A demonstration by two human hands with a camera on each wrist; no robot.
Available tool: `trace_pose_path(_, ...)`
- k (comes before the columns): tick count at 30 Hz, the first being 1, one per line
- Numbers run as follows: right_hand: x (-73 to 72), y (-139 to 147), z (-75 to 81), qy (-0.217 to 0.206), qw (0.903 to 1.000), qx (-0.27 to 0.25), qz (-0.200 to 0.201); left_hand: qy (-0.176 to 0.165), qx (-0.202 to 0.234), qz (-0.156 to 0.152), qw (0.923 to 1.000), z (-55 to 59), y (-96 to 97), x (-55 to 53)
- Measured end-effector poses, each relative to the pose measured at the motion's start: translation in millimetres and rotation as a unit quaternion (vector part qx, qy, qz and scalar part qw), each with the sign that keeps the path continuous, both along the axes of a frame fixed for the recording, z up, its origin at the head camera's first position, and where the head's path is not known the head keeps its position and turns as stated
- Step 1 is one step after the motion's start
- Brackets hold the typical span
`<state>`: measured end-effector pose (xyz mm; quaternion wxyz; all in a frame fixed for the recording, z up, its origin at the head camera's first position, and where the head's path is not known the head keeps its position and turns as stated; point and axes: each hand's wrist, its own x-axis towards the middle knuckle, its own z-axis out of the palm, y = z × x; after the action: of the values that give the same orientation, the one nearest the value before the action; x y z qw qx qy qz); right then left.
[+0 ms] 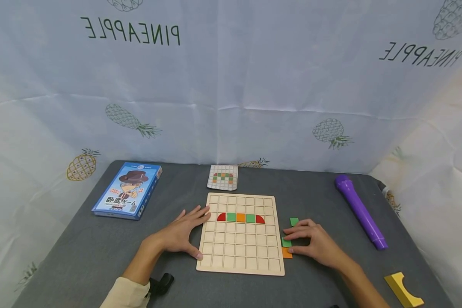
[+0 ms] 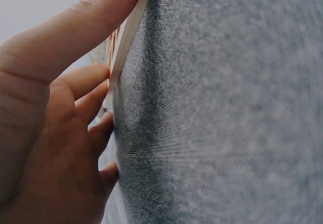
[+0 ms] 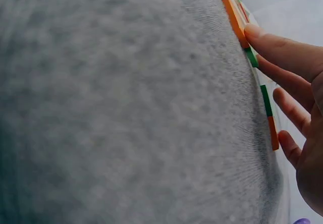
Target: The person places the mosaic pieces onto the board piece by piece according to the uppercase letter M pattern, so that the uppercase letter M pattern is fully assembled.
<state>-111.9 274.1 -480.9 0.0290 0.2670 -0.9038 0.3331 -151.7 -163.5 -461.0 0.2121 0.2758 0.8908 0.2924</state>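
I see the left hand (image 1: 182, 233), fingers spread, touching the grid board (image 1: 240, 238) on the dark table (image 1: 223, 293); by the board's right edge, the right hand (image 1: 317, 246) (thumb and fingers apart) touches an orange tile (image 1: 286, 253) beside a green tile (image 1: 286, 243).

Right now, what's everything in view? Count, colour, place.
Board: 1, wood, central.
Red tiles: 2, red, on board.
Green tiles: 4, green, two on board, two right.
Orange tiles: 3, orange, one on board, two right.
Card: 1, white, beyond board.
Box: 1, blue, back left.
Tube: 1, purple, right.
Block: 1, yellow, near right.
Table: 1, grey, below.
Cloth: 1, white, behind.
Device: 1, black, left wrist.
Sleeve: 1, cream, left.
Left hand: 1, board's left edge.
Right hand: 1, right of board.
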Motion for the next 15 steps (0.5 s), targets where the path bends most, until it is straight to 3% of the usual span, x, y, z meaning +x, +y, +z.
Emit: trace_pose_path(15,-4.3,-0.2,-1.5,-0.032,0.9991,-0.004,0.026,0.002,0.003,0.002,1.0000,-1.7,-0.6,-0.5)
